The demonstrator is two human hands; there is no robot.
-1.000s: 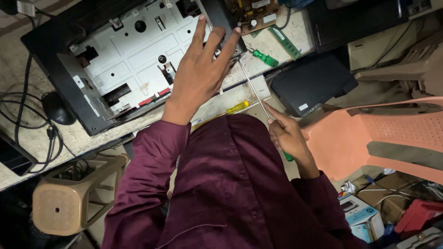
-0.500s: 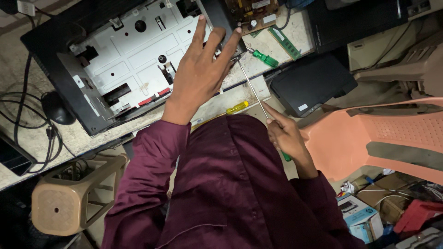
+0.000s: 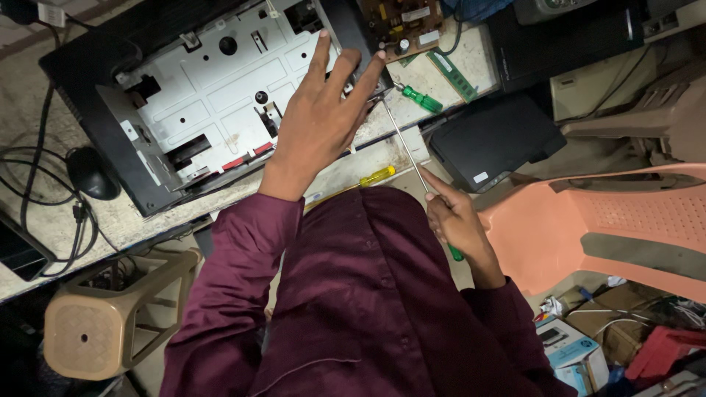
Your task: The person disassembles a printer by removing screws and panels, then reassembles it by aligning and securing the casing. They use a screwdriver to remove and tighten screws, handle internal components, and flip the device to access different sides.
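My left hand [image 3: 318,117] lies flat with fingers spread on the edge of an opened black monitor [image 3: 103,132], over its white metal back plate [image 3: 213,81]. My right hand [image 3: 454,220] grips the green handle of a long thin screwdriver [image 3: 403,140]. Its shaft runs up and left, and the tip meets the monitor's corner by my left fingertips. Both arms wear dark maroon sleeves.
On the bench lie a green-handled screwdriver [image 3: 421,98], a yellow-handled one [image 3: 376,176], a green memory stick [image 3: 451,76], a brown circuit board [image 3: 401,22] and a black mouse [image 3: 92,173]. A black device [image 3: 493,140], an orange plastic chair [image 3: 610,228] and a tan stool [image 3: 103,323] stand close by.
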